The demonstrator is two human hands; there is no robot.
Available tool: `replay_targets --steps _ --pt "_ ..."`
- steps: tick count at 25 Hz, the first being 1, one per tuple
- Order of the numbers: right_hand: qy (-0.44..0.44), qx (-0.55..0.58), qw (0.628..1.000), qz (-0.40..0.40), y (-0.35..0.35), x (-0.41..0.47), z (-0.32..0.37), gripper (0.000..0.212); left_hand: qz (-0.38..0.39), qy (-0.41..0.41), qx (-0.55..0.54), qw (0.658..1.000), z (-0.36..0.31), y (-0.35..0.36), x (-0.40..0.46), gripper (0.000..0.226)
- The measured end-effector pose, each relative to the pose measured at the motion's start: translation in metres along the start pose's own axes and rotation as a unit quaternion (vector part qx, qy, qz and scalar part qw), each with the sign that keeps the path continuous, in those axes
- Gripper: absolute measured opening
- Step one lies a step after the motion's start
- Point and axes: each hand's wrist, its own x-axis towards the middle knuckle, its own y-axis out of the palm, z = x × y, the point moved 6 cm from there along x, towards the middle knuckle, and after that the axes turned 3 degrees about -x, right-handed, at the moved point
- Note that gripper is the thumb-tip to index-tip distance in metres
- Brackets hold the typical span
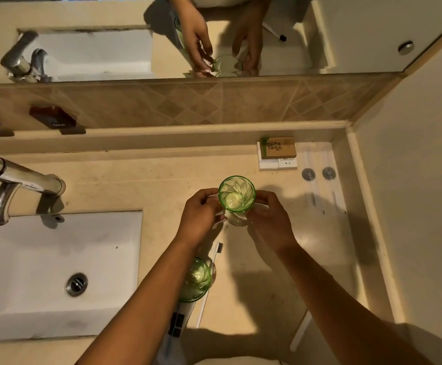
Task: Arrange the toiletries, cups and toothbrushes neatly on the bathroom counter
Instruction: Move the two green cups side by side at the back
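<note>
Person's got a green cut-glass cup [237, 193] held upright over the middle of the bathroom counter [161, 180], left hand [200, 216] and right hand [270, 219] each curled round a side of it. There's something clear and crinkly under the cup, probably a plastic wrapper [237, 219], so two hands makes sense: one steadies while the other peels, though that's a guess.

A second green cup [196, 279] sits closer to the person, half hidden under the left forearm, with a white toothbrush [210, 275] lying just beside it. Small boxed toiletries [277, 153] are stacked against the back ledge.

Room-wise, the sink [56, 272] edge is off to the left and the wall is to the right. There's bare counter between the cup and the boxes, looks like the easy landing spot.
</note>
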Motion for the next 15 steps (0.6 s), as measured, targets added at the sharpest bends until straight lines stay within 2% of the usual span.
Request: replay_targets --steps 6,9,12,15 --pt "0.032 0.075 0.997 0.016 0.028 0.01 0.011 0.044 -0.028 -0.028 -0.081 0.996 -0.009 -0.026 0.008 0.034" --pt "0.027 0.056 0.998 0.022 0.038 0.022 0.027 0.046 -0.044 -0.036 -0.139 0.989 -0.015 -0.034 0.016 0.035" --pt "0.012 0.027 0.999 0.033 0.048 0.039 0.043 0.064 -0.05 -0.03 -0.187 0.981 -0.023 -0.038 0.028 0.039" --pt "0.006 0.024 0.999 0.045 0.054 0.054 0.052 0.054 -0.054 -0.025 -0.206 0.977 -0.03 -0.039 0.041 0.041"
